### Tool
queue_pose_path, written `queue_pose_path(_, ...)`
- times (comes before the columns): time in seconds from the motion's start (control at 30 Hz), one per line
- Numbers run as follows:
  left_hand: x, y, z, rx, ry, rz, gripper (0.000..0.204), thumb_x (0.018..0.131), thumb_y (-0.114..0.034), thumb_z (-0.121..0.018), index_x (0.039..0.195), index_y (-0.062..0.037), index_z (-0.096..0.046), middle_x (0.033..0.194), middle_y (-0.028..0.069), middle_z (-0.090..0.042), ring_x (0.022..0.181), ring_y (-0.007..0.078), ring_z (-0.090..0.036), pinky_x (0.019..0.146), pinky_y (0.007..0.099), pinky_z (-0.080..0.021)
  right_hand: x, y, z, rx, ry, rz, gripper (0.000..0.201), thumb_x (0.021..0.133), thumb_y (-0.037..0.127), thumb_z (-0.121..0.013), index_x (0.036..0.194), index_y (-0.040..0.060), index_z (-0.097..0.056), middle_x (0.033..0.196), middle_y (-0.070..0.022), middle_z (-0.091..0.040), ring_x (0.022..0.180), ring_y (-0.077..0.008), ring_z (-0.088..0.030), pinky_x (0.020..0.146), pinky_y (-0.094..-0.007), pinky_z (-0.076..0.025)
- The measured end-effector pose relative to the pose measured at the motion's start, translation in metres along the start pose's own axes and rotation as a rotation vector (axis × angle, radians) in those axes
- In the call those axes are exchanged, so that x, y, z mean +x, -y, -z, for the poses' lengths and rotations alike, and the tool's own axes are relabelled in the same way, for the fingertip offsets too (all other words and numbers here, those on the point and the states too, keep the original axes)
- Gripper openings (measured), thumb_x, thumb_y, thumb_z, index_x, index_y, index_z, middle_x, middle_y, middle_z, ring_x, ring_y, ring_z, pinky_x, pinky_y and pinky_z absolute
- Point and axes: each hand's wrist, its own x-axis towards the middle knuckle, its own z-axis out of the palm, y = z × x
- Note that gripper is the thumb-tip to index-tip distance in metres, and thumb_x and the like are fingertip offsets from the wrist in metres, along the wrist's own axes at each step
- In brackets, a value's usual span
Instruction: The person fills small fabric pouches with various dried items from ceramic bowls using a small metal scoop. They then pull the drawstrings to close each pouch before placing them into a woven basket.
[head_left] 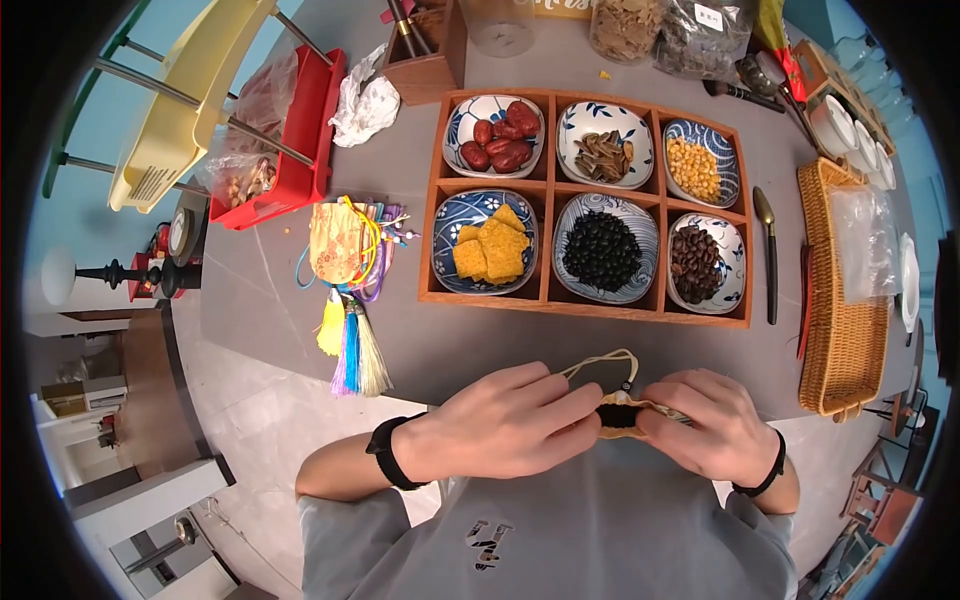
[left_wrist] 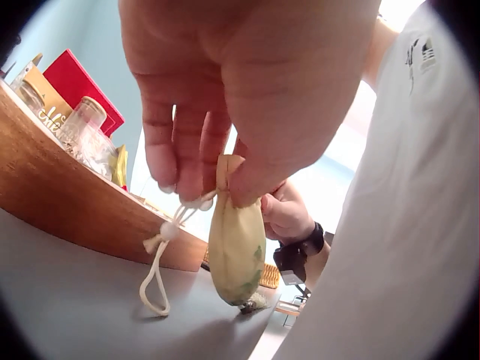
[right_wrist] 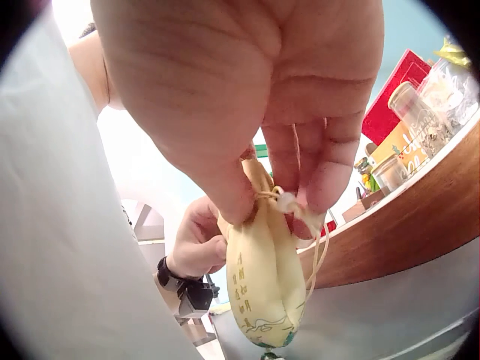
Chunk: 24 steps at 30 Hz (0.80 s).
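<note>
Both hands hold a small pale-yellow drawstring pouch (left_wrist: 236,247) by its rim, close to the person's shirt at the table's front edge. The left hand (head_left: 505,420) pinches one side of the mouth between thumb and fingers, and the right hand (head_left: 705,425) pinches the other. Between them the mouth gapes, dark inside. A cream drawstring loop (left_wrist: 155,289) with a bead hangs from the pouch in the left wrist view. Printed characters and a green pattern mark the pouch's side in the right wrist view.
Beyond the hands stands a wooden six-part tray (head_left: 600,312) with bowls of dates, dried slices, corn, yellow squares, black beans and coffee beans. Tasselled pouches (head_left: 340,245) lie left, near a red bin (head_left: 325,120). At right are a spoon (head_left: 768,250) and a wicker basket (head_left: 840,350).
</note>
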Motion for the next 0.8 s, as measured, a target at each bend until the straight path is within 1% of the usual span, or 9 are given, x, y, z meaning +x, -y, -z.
queue_pose_path(0.13,0.0,0.002,0.0,0.01,0.058,-0.002,0.021,0.068,-0.013,-0.074,0.087,-0.0064,-0.066,0.1,0.0051,-0.063,0.066,0.0151,-0.055,0.059,0.0288,-0.047,0.004,0.003,-0.001,-0.012,-0.053,0.059,0.019,0.073,0.013,-0.072,0.09,0.0064,-0.066,0.099,-0.008,-0.061,0.078,-0.022,-0.064,0.064,-0.0336,-0.055)
queue_pose_path(0.23,-0.001,0.004,0.011,0.058,0.088,-0.008,0.019,0.067,-0.015,-0.073,0.083,-0.0073,-0.066,0.1,0.005,-0.064,0.066,0.0156,-0.054,0.059,0.0293,-0.045,0.002,0.0,0.002,-0.027,0.011,0.046,0.018,0.073,0.013,-0.072,0.089,0.0091,-0.066,0.095,-0.0072,-0.059,0.076,-0.0213,-0.063,0.062,-0.0326,-0.053)
queue_pose_path(0.33,0.001,0.003,0.024,0.12,0.107,-0.007,0.018,0.065,-0.016,-0.073,0.079,-0.0081,-0.066,0.099,0.0056,-0.065,0.066,0.0165,-0.054,0.058,0.0295,-0.043,-0.004,-0.002,0.008,-0.068,0.04,0.011,0.018,0.072,0.017,-0.075,0.086,0.0125,-0.065,0.093,-0.0059,-0.056,0.077,-0.0207,-0.062,0.06,-0.0324,-0.05)
queue_pose_path(0.43,0.003,0.004,0.025,0.145,0.086,-0.053,0.014,0.065,-0.015,-0.07,0.072,-0.0073,-0.061,0.091,0.0043,-0.061,0.067,0.0142,-0.052,0.057,0.0282,-0.04,-0.002,0.002,0.01,-0.037,0.008,-0.039,0.021,0.071,0.022,-0.079,0.084,0.0142,-0.064,0.092,-0.0048,-0.053,0.078,-0.0207,-0.061,0.061,-0.033,-0.05)
queue_pose_path(0.53,0.006,0.002,0.025,0.12,0.09,-0.052,0.019,0.063,-0.013,-0.073,0.08,-0.0055,-0.068,0.094,0.0055,-0.064,0.067,0.0163,-0.055,0.057,0.0292,-0.043,-0.004,0.002,0.011,-0.038,-0.002,-0.053,0.026,0.072,0.025,-0.082,0.085,0.0137,-0.063,0.098,-0.0054,-0.056,0.082,-0.0219,-0.063,0.065,-0.0327,-0.051)
queue_pose_path(0.57,0.007,0.001,0.024,0.112,0.098,-0.049,0.023,0.062,-0.012,-0.074,0.083,-0.005,-0.07,0.096,0.006,-0.065,0.067,0.0172,-0.057,0.057,0.0297,-0.044,-0.004,0.001,0.011,-0.037,-0.049,-0.046,0.026,0.072,0.025,-0.083,0.087,0.0131,-0.065,0.103,-0.007,-0.058,0.086,-0.0232,-0.064,0.067,-0.0331,-0.052)
queue_pose_path(0.63,0.008,-0.002,0.019,0.072,0.027,-0.042,0.03,0.06,-0.011,-0.074,0.089,-0.0025,-0.072,0.094,0.0065,-0.064,0.065,0.0175,-0.057,0.055,0.0295,-0.045,-0.003,-0.001,0.008,-0.035,-0.147,-0.027,0.026,0.074,0.025,-0.083,0.093,0.0118,-0.07,0.111,-0.01,-0.061,0.093,-0.0258,-0.066,0.073,-0.0339,-0.053)
queue_pose_path(0.73,0.012,-0.006,0.018,0.058,-0.044,-0.043,0.038,0.059,-0.01,-0.074,0.096,0.0005,-0.075,0.092,0.0071,-0.064,0.063,0.0172,-0.058,0.053,0.0287,-0.045,-0.003,0.001,0.002,0.144,-0.306,-0.066,0.062,0.071,0.027,-0.089,0.126,0.0078,-0.067,0.132,-0.0176,-0.059,0.113,-0.0335,-0.064,0.087,-0.0418,-0.054)
queue_pose_path(0.8,0.015,-0.011,0.018,0.057,-0.074,-0.04,0.041,0.059,-0.01,-0.075,0.099,0.0015,-0.076,0.09,0.0072,-0.063,0.062,0.0164,-0.057,0.051,0.0278,-0.045,-0.007,0.003,-0.01,0.247,-0.328,-0.159,0.092,0.067,0.028,-0.093,0.145,0.0063,-0.049,0.14,-0.0214,-0.055,0.122,-0.0372,-0.06,0.094,-0.0467,-0.051)
